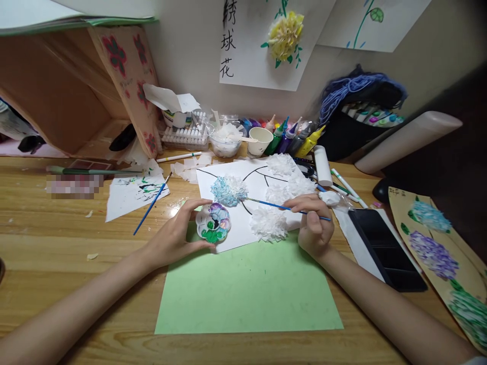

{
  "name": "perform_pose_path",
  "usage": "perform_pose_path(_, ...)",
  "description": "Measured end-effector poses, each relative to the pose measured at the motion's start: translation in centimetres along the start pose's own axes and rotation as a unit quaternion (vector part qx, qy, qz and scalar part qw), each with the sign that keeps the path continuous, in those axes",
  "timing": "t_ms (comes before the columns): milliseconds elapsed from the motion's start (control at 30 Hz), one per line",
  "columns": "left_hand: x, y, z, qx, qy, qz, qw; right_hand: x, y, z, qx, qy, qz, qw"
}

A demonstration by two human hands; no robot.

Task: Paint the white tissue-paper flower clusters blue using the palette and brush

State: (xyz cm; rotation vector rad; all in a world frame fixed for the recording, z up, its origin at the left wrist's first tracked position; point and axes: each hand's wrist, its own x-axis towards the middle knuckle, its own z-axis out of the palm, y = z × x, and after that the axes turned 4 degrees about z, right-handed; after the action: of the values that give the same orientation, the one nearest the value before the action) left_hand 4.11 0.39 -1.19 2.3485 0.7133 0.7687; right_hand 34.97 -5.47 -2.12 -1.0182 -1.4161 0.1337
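My left hand [180,233] grips a small flower-shaped paint palette [224,234] by its edges, thumb below and fingers above. Green, purple and dark paint sit in its wells. In my right hand [315,225] is a thin blue paintbrush [268,204], its tip at the right side of a paper flower [228,190] coloured light blue on much of its surface. That flower is on a white sheet [232,241] with black drawn stems. White paper flowers [269,224] stand on the same sheet. Under its lower part lies a green sheet [247,294].
A second blue paintbrush [152,204] lies left, by a paint-smeared paper [127,197]. Behind are a paper cup [259,142], a bowl of paper scraps [225,144] and paint bottles [276,138]. A black tray [384,248] and a flower picture [433,253] lie right.
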Motion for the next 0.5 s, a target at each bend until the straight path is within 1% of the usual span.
perform_pose_path(233,0.04,0.23,-0.13,-0.01,-0.003,0.001,1.0,-0.33,-0.15,-0.03,-0.042,-0.075,0.005,0.996)
perform_pose_path(400,0.08,0.31,-0.11,-0.011,0.003,0.004,1.0,-0.36,-0.15,-0.18,-0.048,-0.065,-0.018,0.997)
perform_pose_path(500,0.04,0.2,-0.06,-0.008,0.0,0.007,1.0,-0.35,-0.22,-0.24,-0.061,-0.086,-0.029,0.994)
